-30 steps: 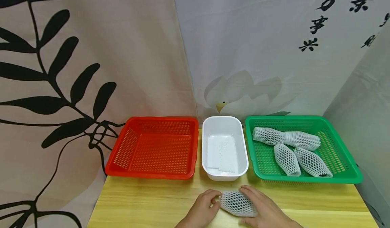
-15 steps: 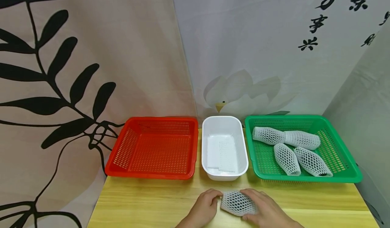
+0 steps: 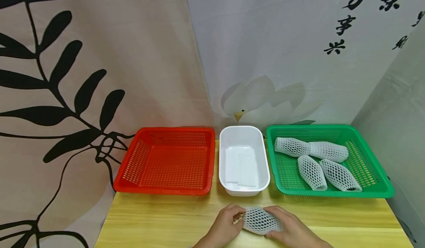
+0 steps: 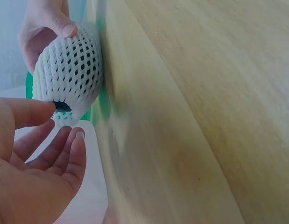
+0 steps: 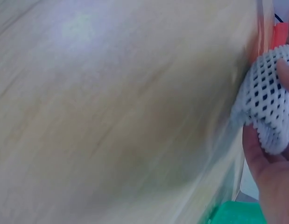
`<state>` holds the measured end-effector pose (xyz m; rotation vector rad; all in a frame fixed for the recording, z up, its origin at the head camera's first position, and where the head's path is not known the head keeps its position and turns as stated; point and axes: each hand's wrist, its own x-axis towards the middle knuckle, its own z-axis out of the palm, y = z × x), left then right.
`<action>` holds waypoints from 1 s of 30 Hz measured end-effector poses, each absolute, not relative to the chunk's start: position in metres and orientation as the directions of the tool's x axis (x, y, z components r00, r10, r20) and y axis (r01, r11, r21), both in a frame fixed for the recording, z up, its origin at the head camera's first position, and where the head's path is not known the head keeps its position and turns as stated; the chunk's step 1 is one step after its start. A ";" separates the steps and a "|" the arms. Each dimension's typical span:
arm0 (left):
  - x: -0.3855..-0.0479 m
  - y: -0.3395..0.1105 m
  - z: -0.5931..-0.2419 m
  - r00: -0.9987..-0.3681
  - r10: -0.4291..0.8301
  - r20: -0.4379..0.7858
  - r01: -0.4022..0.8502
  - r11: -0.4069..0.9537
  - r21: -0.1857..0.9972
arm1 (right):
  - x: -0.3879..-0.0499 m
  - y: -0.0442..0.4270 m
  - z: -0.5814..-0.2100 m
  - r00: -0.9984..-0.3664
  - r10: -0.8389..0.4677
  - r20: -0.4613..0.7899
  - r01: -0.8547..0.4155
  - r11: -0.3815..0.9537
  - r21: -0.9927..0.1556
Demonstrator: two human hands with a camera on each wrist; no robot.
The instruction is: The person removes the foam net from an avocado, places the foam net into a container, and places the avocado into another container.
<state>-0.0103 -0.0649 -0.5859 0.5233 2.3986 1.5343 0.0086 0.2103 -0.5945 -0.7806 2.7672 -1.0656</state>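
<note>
A white foam net sleeve (image 3: 261,220) with something dark inside lies between my two hands, over the wooden table near its front. The dark thing shows through the mesh and at the sleeve's open end (image 4: 63,107); its kind cannot be told. With thumb and fingertips, my left hand (image 3: 226,224) pinches the rim of that left end. My right hand (image 3: 287,226) grips the sleeve's other end, thumb on the near side and fingers over the far side. In the right wrist view, that end of the sleeve (image 5: 268,102) bunches up against the right fingers.
Behind the hands stand a red basket (image 3: 164,192) at left, a white tub (image 3: 244,193) in the middle with white netting (image 3: 246,170) inside, and a green basket (image 3: 335,194) at right. Several net-covered pieces (image 3: 312,172) lie in the green basket. A printed curtain hangs behind.
The net sleeve has shifted slightly right. My left fingertips have moved a little right with its end, and my right hand keeps its hold. Baskets and tub stay put.
</note>
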 end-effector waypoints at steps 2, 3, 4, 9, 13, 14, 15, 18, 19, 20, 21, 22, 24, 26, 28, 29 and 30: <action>-0.010 -0.064 -0.587 -0.903 0.429 0.022 0.196 0.364 0.911 | 0.009 0.211 -0.594 -0.864 -0.488 0.124 -0.444 0.624 -0.643; -0.010 -0.063 -0.587 -0.900 0.434 0.042 0.215 0.357 0.909 | 0.009 0.211 -0.595 -0.862 -0.490 0.134 -0.452 0.620 -0.642; -0.010 -0.063 -0.588 -0.895 0.441 0.064 0.237 0.351 0.906 | 0.009 0.212 -0.594 -0.860 -0.491 0.140 -0.456 0.616 -0.642; -0.009 -0.061 -0.590 -0.872 0.475 0.121 0.300 0.322 0.898 | 0.008 0.214 -0.594 -0.862 -0.492 0.124 -0.441 0.605 -0.663; -0.009 -0.059 -0.591 -0.862 0.489 0.135 0.321 0.320 0.891 | 0.006 0.216 -0.595 -0.862 -0.495 0.112 -0.432 0.600 -0.673; -0.009 -0.058 -0.591 -0.860 0.491 0.139 0.329 0.325 0.887 | 0.006 0.216 -0.595 -0.861 -0.496 0.113 -0.433 0.598 -0.675; -0.009 -0.058 -0.591 -0.858 0.493 0.147 0.340 0.329 0.881 | 0.006 0.216 -0.595 -0.859 -0.498 0.115 -0.436 0.596 -0.674; -0.009 -0.057 -0.591 -0.856 0.493 0.159 0.361 0.348 0.865 | 0.006 0.217 -0.594 -0.857 -0.501 0.121 -0.440 0.589 -0.678; -0.009 -0.057 -0.592 -0.855 0.494 0.160 0.364 0.351 0.862 | 0.006 0.218 -0.594 -0.857 -0.502 0.122 -0.440 0.587 -0.679; -0.009 -0.056 -0.592 -0.855 0.495 0.158 0.365 0.356 0.861 | 0.006 0.218 -0.594 -0.856 -0.502 0.123 -0.440 0.584 -0.682; -0.009 -0.056 -0.592 -0.855 0.496 0.151 0.360 0.359 0.861 | 0.006 0.219 -0.594 -0.855 -0.503 0.123 -0.440 0.581 -0.684; -0.009 -0.055 -0.591 -0.857 0.496 0.141 0.350 0.360 0.864 | 0.006 0.219 -0.594 -0.855 -0.504 0.122 -0.439 0.578 -0.687; -0.009 -0.054 -0.591 -0.860 0.497 0.117 0.330 0.365 0.871 | 0.006 0.220 -0.594 -0.854 -0.506 0.122 -0.439 0.573 -0.692; -0.009 -0.053 -0.590 -0.862 0.498 0.096 0.314 0.376 0.872 | 0.006 0.221 -0.594 -0.851 -0.510 0.123 -0.440 0.566 -0.697; -0.009 -0.052 -0.590 -0.863 0.497 0.084 0.310 0.392 0.866 | 0.006 0.222 -0.594 -0.849 -0.514 0.122 -0.439 0.559 -0.703; -0.010 -0.052 -0.590 -0.864 0.497 0.077 0.308 0.402 0.862 | 0.006 0.222 -0.594 -0.848 -0.516 0.122 -0.440 0.555 -0.706; -0.010 -0.051 -0.590 -0.864 0.499 0.074 0.310 0.409 0.858 | 0.006 0.222 -0.595 -0.846 -0.518 0.123 -0.440 0.551 -0.708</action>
